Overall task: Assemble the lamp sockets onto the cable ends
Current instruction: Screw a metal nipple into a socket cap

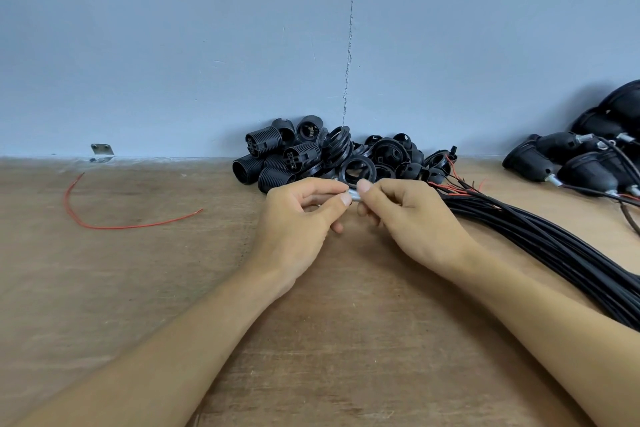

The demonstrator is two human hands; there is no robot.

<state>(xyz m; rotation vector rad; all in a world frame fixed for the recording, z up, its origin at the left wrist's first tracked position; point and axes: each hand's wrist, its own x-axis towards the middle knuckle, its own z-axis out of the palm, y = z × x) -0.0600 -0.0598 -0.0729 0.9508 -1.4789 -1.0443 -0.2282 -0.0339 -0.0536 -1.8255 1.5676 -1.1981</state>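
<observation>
Fingertips of the left hand (298, 215) and right hand (408, 218) pinch a small silver metal piece (354, 193) together, just before the black socket parts (332, 158), beside the cable bundle (540, 239).

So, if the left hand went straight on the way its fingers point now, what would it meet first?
Its fingers point right, at the small silver part that both hands pinch. The left hand already touches it, so next would likely come the fingertips of the right hand, just behind that part.
</observation>
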